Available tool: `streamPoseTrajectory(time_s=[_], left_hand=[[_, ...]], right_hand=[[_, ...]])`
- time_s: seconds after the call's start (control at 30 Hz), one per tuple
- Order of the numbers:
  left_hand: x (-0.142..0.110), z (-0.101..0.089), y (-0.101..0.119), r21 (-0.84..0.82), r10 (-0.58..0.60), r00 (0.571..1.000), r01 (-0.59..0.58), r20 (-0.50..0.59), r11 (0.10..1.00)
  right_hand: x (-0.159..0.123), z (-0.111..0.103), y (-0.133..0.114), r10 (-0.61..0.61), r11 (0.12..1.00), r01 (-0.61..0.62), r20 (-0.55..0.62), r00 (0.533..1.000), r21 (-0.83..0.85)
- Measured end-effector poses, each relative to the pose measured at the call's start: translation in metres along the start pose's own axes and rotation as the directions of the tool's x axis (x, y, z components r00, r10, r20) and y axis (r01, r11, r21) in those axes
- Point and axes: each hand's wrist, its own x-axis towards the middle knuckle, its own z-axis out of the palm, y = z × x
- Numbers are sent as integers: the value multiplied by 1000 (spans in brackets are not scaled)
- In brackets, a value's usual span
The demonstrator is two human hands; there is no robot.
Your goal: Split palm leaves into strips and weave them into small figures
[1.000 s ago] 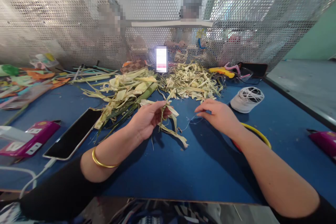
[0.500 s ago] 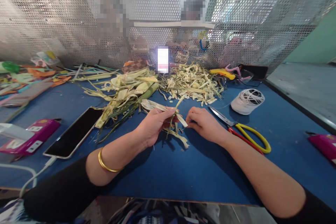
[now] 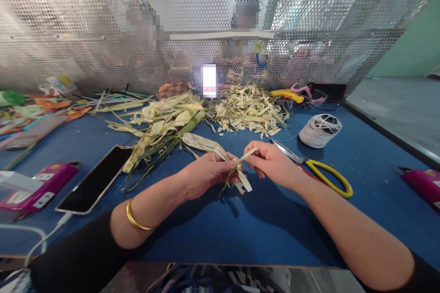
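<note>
At table (image 3: 220,238) centre, husk (image 3: 217,147) is pinched in L hand (image 3: 208,170); R hand (image 3: 271,161), approx. 3 o'clock, is narrowed near its thin end, grip can't be told. Husk may be torn if tugged too hard.

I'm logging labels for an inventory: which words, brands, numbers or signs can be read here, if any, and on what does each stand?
No text can be read.
Lit screen: blurred out.
Left purple box: its markings are too small and blurred to read.
Phone: dark screen, no text showing.
Spool and scissors: no readable lettering.
</note>
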Motion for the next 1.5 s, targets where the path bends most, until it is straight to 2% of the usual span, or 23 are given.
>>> streamPoseTrajectory(time_s=[0.1,0.17,0.23,0.33,0.47,0.6,0.73,0.87,1.03,1.23,1.37,1.5], left_hand=[[2,-2,1,-1,11,1000,-11,-26,1000],[3,-5,2,6,39,996,-38,-79,999],[4,-6,3,21,76,988,-74,-137,997],[4,-5,2,60,135,972,-126,-190,990],[4,-3,1,86,164,955,-147,-246,985],[5,-2,1,48,148,938,-140,-313,989],[4,0,0,49,131,944,-122,-303,991],[2,4,1,114,81,966,-54,-246,992],[1,1,3,97,31,986,-15,-161,995],[3,-3,2,71,-19,988,31,-153,997],[1,1,-1,202,23,988,8,-151,979],[-3,6,-1,352,19,999,0,-51,936]], right_hand=[[-1,-2,-2,42,996,-42,4,999,79],[-1,-5,-1,87,993,-88,15,996,74],[-1,-9,-1,98,995,-98,-6,995,-15],[-1,-11,0,-28,964,3,-90,996,-266],[-5,-9,-3,-271,825,163,-125,954,-541],[-11,-4,-6,-471,623,314,-24,882,-717],[-14,-1,-7,-570,462,365,44,820,-809],[-15,-1,-8,-616,376,374,73,785,-848],[-16,-6,-10,-609,407,392,74,790,-825],[-16,-9,-10,-633,407,410,71,771,-816],[-17,-5,-10,-616,403,422,100,782,-812],[-16,-2,-11,-574,462,427,105,812,-777]])
